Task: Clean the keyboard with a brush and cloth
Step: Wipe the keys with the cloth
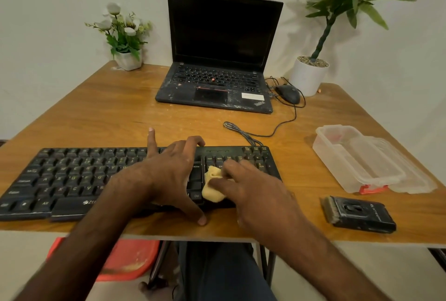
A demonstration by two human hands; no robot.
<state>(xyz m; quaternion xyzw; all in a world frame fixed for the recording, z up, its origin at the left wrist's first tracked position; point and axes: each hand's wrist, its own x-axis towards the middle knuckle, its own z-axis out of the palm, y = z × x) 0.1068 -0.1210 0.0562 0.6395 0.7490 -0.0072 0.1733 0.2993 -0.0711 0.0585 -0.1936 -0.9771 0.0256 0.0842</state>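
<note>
A black keyboard (72, 175) lies along the near edge of the wooden table (108, 107). My left hand (173, 172) rests spread over its middle, with the thumb down on the table edge and one finger raised. My right hand (253, 192) presses a crumpled yellow cloth (212, 187) with straight fingers onto the keys beside the number pad; part of the cloth is hidden under the fingers. A black brush (357, 213) lies on the table to the right of the keyboard, apart from both hands.
An open black laptop (217, 59) stands at the back, with a mouse (288, 94) and its cables to the right. A clear plastic box (354, 158) with its lid sits at the right. Potted plants (309, 78) and a flower pot (128, 59) stand in the far corners.
</note>
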